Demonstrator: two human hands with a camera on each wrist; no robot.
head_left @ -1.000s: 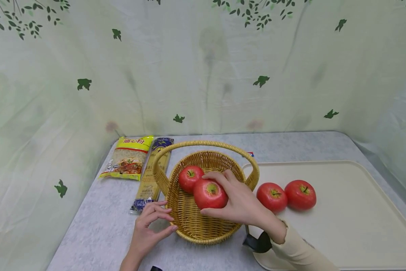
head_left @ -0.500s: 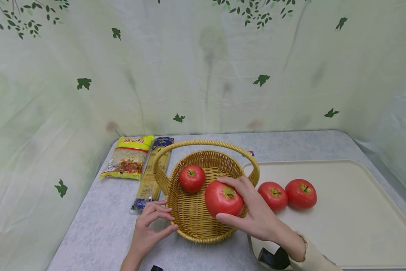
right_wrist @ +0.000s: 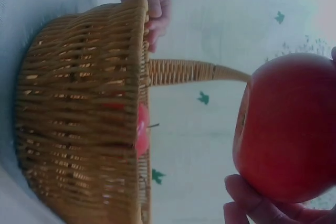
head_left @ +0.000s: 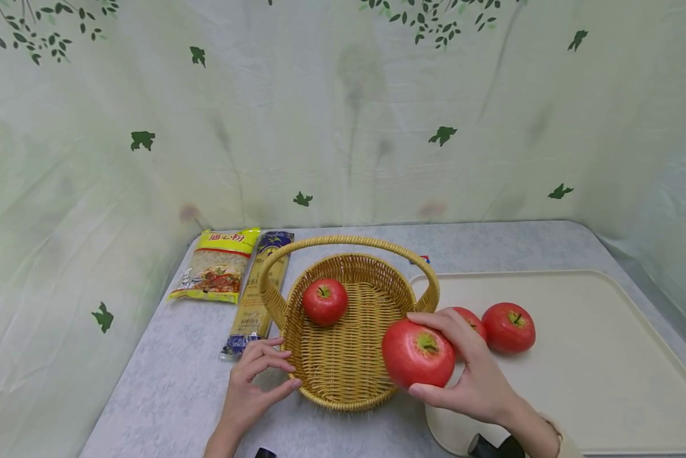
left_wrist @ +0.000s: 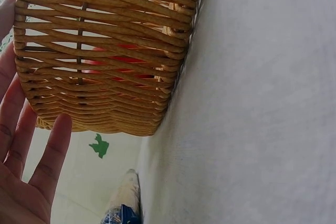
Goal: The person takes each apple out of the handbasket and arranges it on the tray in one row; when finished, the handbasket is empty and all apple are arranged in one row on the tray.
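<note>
In the head view my right hand (head_left: 480, 381) grips a large red apple (head_left: 412, 359) between thumb and fingers, at the right rim of a round wicker basket (head_left: 345, 372). The same held apple (right_wrist: 291, 129) fills the right side of the right wrist view, raised above rim height. Another apple (head_left: 324, 303) lies inside the basket toward its left wall. My left hand (head_left: 250, 385) rests its fingertips and thumb on the basket's near-left rim, the fingers (left_wrist: 52, 156) fairly straight in the left wrist view.
A cream tray (head_left: 601, 369) on the right bears a red apple (head_left: 509, 327) and a second one (head_left: 472, 320), partly hidden behind my right hand. Left of the basket lie a yellow food bag (head_left: 214, 267) and a spaghetti packet (head_left: 256, 305). The basket's tall handle (head_left: 349, 241) arches over it.
My right hand has carried its apple from over the middle of the basket to the right and nearer me, past the right rim. The left hand and basket stay in place.
</note>
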